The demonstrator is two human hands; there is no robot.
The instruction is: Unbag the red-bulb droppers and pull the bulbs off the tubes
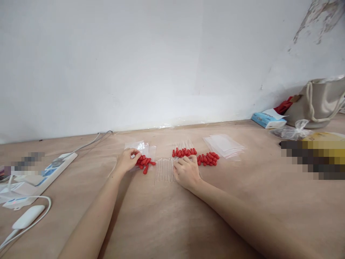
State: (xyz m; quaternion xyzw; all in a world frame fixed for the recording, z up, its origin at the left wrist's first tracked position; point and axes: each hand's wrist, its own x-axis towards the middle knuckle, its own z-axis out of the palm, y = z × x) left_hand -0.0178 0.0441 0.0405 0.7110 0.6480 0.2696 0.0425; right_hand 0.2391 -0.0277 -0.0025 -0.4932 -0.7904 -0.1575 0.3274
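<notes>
My left hand (128,160) rests on the table with its fingers curled over a small pile of red rubber caps (145,162) lying on clear plastic bags (141,146). My right hand (187,172) lies knuckles up, fingers bent, on a row of clear glass tubes (165,169). Just beyond it stands a row of tubes fitted with red caps (184,151), and a second heap of loose red caps (208,158) sits to the right. What either hand pinches is hidden by the fingers.
A stack of clear zip bags (224,144) lies right of the caps. At the left are a white power strip (52,169) with cables and a white charger (28,216). A blue box (268,119), a canvas bag (319,102) and crumpled plastic (291,132) stand at the right against the wall.
</notes>
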